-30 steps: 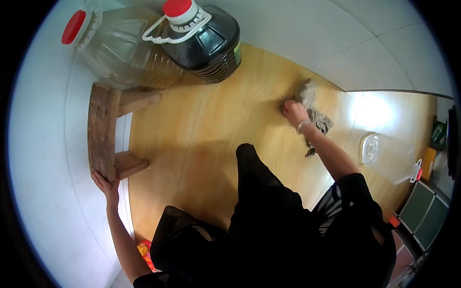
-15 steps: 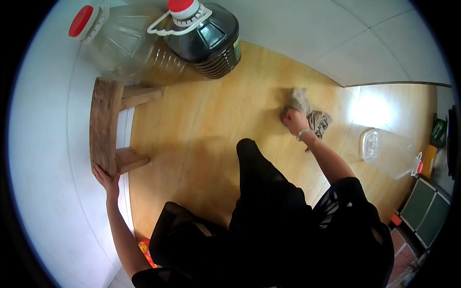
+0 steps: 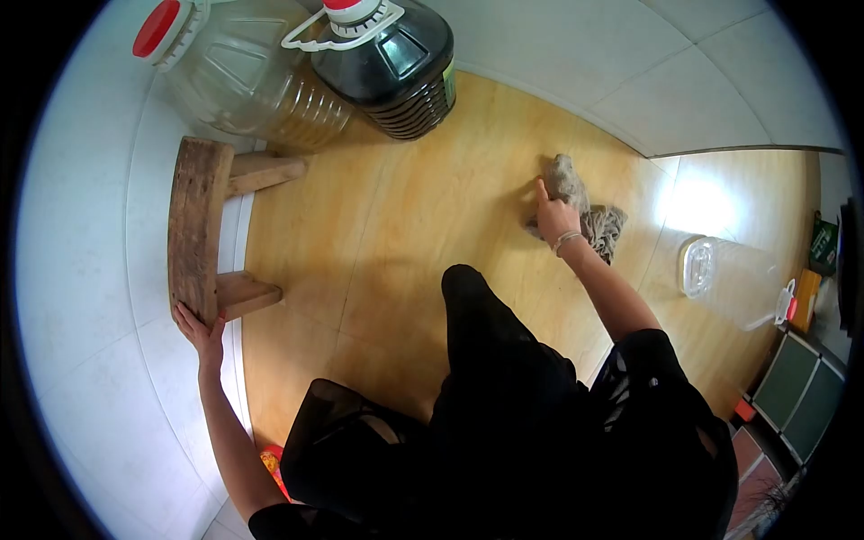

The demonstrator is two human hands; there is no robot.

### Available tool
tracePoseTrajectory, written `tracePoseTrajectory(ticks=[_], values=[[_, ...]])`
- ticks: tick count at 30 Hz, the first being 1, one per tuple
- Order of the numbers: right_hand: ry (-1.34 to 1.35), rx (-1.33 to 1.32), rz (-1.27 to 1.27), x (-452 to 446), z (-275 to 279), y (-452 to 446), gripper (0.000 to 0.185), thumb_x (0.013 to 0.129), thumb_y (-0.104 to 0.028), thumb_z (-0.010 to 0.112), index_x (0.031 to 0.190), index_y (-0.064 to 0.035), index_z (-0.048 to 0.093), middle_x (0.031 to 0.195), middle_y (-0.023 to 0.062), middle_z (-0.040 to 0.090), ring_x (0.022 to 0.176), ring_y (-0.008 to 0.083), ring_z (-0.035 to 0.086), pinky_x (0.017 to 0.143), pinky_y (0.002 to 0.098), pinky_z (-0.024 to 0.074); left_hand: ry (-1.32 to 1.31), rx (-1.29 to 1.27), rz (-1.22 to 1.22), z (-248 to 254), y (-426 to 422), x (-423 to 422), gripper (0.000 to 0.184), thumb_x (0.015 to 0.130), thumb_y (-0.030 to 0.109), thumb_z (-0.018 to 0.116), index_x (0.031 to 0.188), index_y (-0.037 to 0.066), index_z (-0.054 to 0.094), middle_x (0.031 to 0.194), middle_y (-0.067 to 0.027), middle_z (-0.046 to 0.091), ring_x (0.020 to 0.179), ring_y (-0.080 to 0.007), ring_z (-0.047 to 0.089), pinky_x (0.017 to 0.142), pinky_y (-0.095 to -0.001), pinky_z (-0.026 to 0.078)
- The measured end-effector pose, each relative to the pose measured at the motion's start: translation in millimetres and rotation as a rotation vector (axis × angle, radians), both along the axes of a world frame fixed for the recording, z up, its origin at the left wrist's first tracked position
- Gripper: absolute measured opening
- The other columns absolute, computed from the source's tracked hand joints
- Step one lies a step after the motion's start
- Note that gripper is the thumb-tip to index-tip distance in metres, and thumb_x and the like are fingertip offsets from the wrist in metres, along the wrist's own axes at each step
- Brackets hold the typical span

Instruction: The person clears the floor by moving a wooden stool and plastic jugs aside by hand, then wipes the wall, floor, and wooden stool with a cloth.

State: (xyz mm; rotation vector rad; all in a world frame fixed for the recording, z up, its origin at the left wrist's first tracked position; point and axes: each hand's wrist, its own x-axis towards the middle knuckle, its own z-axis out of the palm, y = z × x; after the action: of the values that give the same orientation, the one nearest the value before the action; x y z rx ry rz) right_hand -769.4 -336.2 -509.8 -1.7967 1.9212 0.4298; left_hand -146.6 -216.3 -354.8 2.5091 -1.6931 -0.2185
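Observation:
My left hand point(image 3: 203, 337) grips the lower end of a small wooden stool point(image 3: 195, 234), its fingers on the seat and the thumb at the edge. The stool lies tipped over against the tiled wall, with two legs pointing right. Over on the floor to the right, my right hand point(image 3: 559, 219) is closed on a crumpled grey-brown rag point(image 3: 567, 180), pressing it down with the index finger stretched along it. Part of the rag point(image 3: 603, 229) spreads out right of the wrist; the palm hides the middle.
Two large jugs, one clear point(image 3: 238, 76) and one dark point(image 3: 396, 72), stand at the upper left by the wall. A clear plastic bottle point(image 3: 729, 277) lies on the yellow tiled floor point(image 3: 405, 198) to the right. My knee reaches into the middle; a red packet point(image 3: 274, 463) is at lower left.
My right hand has shifted slightly upward with the rag, and its index finger now extends. My left hand stays on the stool. The view has moved a little.

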Motion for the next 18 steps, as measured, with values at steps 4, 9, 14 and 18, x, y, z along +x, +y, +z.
tracePoseTrajectory(ticks=[4,9,14,18], values=[[-0.008,-0.039,-0.046,-7,4,-28,0.063,0.08,-0.008,0.04,0.136,-0.0139,0.013,0.084,0.0203,0.061,0.074,0.0327,0.061,0.063,0.0415,0.0487,-0.025,0.03,0.005,-3,2,7,0.091,0.075,0.023,0.065,0.136,0.007,-0.001,0.14,-0.0176,-0.005,0.129,-0.0339,-0.001,0.105,-0.0441,0.009],[0.078,-0.091,0.018,1,5,-13,0.059,0.082,-0.014,0.042,0.135,-0.0114,0.016,0.087,0.0184,0.061,0.072,0.0307,0.062,0.062,0.0385,0.0499,0.002,0.029,0.046,0,-5,-3,0.09,0.075,0.021,0.064,0.136,0.006,0.0,0.14,-0.0172,-0.005,0.129,-0.0341,-0.001,0.105,-0.0436,0.009],[-0.238,-0.302,0.096,8,28,79,0.043,0.076,-0.016,0.051,0.117,-0.0076,0.04,0.088,0.0157,0.047,0.07,0.0308,0.058,0.058,0.0417,0.0489,-0.02,0.043,0.061,4,-4,-5,0.088,0.076,0.018,0.063,0.136,0.006,0.0,0.14,-0.0179,-0.004,0.129,-0.0345,0.0,0.105,-0.0429,0.009],[-0.408,-0.434,0.26,-10,60,118,0.037,0.074,-0.011,0.053,0.11,-0.0066,0.047,0.1,0.0145,0.049,0.073,0.0288,0.057,0.059,0.0385,0.048,-0.03,0.02,0.053,-2,-5,-1,0.087,0.076,0.018,0.062,0.136,0.005,0.001,0.14,-0.019,-0.003,0.129,-0.0347,0.001,0.105,-0.0437,0.009]])
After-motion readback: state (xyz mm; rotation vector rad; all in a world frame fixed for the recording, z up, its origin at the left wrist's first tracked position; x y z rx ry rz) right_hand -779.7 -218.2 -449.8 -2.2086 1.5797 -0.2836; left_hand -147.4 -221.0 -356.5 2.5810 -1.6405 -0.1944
